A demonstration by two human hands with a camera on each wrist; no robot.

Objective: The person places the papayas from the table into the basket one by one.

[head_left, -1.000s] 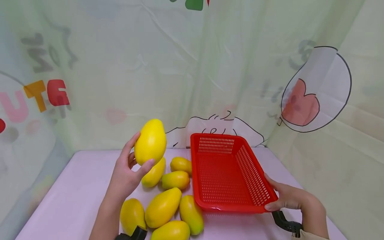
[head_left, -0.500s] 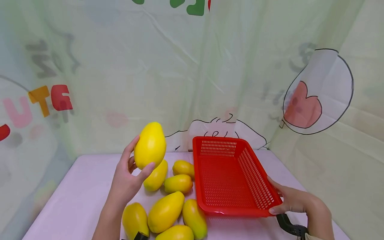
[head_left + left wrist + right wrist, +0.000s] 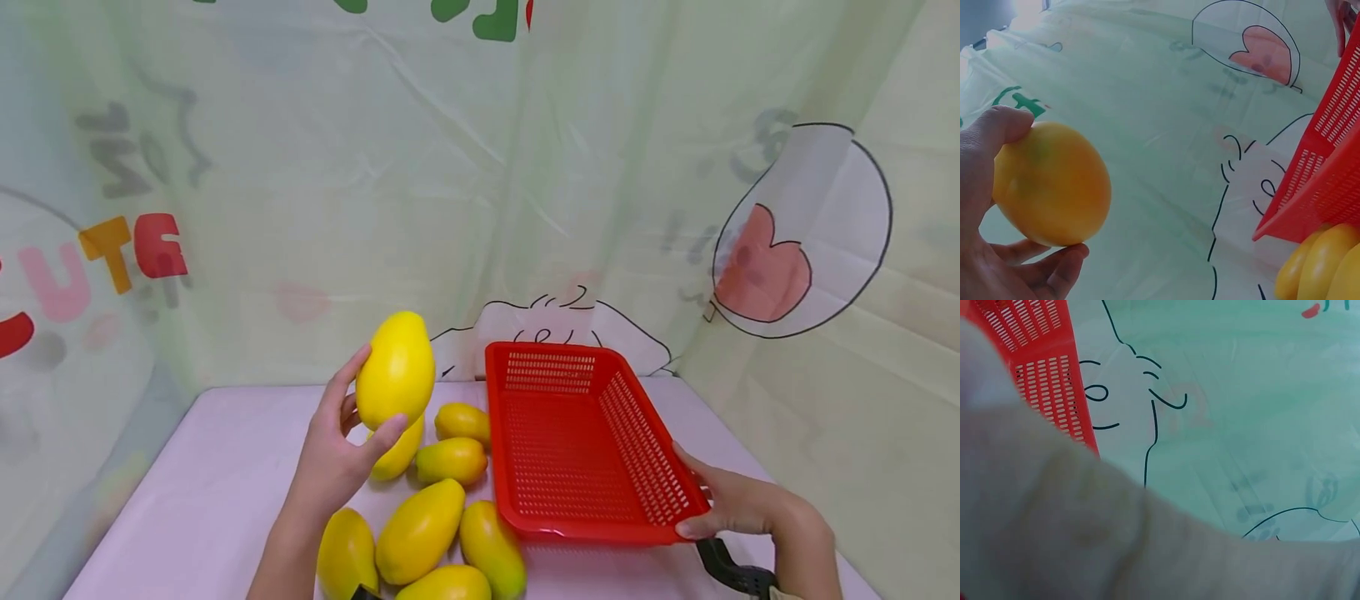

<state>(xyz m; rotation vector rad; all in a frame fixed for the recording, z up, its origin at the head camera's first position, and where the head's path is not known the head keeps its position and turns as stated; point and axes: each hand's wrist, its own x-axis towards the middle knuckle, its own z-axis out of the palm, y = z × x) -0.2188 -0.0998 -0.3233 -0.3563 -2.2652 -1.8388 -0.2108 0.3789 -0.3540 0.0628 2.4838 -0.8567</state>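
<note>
The left hand [image 3: 337, 458] gripped one yellow fruit [image 3: 397, 371] above the table [image 3: 225, 475], where seven more fruits [image 3: 422, 532] lay left of one red basket [image 3: 566, 450]. The right hand [image 3: 731, 500] clasped its near right corner. The curtain [image 3: 337, 208] showed "U" [image 3: 54, 283] and "T" [image 3: 107, 250].

Your head view: soft, even light to the surface's [image 3: 187, 492] far corners.
You've got mild glare on the held yellow fruit [image 3: 396, 371]; left-wrist view dimmer, right-wrist foreground [image 3: 1104, 544] blurred.
</note>
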